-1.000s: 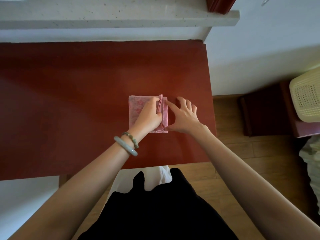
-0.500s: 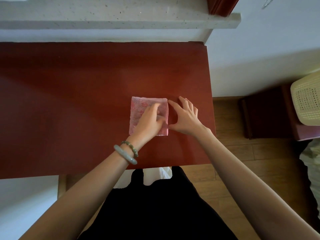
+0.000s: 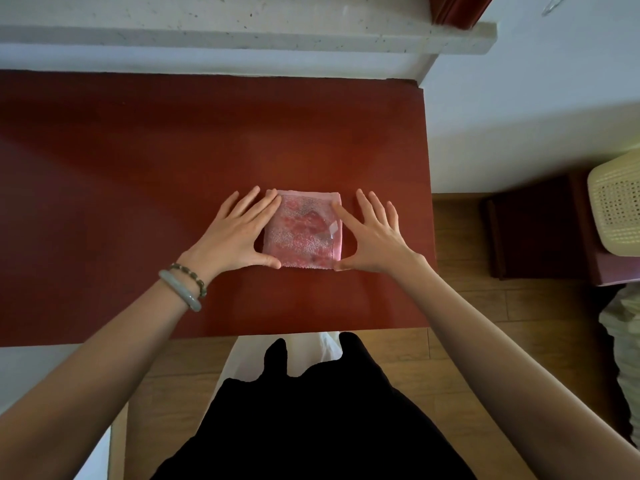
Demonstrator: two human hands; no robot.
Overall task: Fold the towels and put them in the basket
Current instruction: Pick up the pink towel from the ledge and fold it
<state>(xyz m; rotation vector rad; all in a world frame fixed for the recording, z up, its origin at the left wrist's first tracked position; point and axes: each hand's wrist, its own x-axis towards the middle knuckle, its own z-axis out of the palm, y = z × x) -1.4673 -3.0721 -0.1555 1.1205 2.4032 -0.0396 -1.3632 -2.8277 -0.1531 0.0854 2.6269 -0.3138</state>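
A small pink towel (image 3: 303,230), folded into a near square, lies flat on the dark red table (image 3: 138,174). My left hand (image 3: 235,233) lies against its left edge with fingers straight and the thumb at the near left corner. My right hand (image 3: 374,237) frames the right edge the same way, index finger on the towel's right side and thumb at the near right corner. Neither hand curls round the cloth. A cream perforated basket (image 3: 616,206) stands at the far right, cut off by the frame edge.
The basket sits on a dark low stand (image 3: 540,230) over the wooden floor (image 3: 485,306), right of the table. A pale fabric heap (image 3: 623,341) lies below it. A stone ledge (image 3: 242,32) and white wall run behind the table.
My left hand slid off the top of the towel to its left edge. The raised flap has been laid down, and the towel now lies flat between both hands.
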